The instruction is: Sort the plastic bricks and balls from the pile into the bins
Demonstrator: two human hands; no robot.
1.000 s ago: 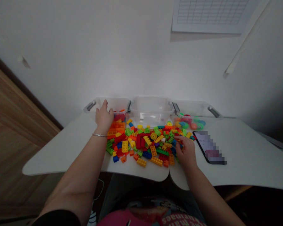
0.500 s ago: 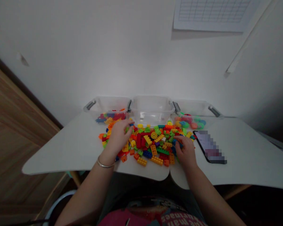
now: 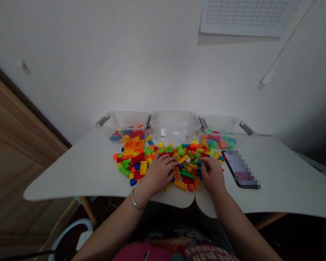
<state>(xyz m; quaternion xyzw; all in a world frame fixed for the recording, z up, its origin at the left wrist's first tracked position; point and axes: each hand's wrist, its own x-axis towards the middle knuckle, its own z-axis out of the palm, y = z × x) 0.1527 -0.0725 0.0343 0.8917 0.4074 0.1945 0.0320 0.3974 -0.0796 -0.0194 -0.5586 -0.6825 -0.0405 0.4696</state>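
Observation:
A heap of coloured plastic building bricks [image 3: 141,159] lies on the white table [image 3: 78,170] in front of me. My left hand [image 3: 159,172], with a bangle on its wrist, rests on the middle of the heap, fingers curled over bricks near a yellow wheel piece [image 3: 176,156]. My right hand [image 3: 213,174] sits on the heap's right side, fingers bent down among the bricks. What either hand grips is hidden under the fingers. An orange long brick [image 3: 180,185] lies between the two hands near the table edge.
Three clear plastic bins stand along the wall: the left bin [image 3: 125,123] holds mixed bricks, the middle bin [image 3: 175,125] looks bare, the right bin [image 3: 222,127] holds round coloured pieces. A phone [image 3: 240,168] lies right of the heap. A wooden door is at left.
My left hand drew back from the left bin and moved right across the heap to its middle. My right hand stayed almost in place.

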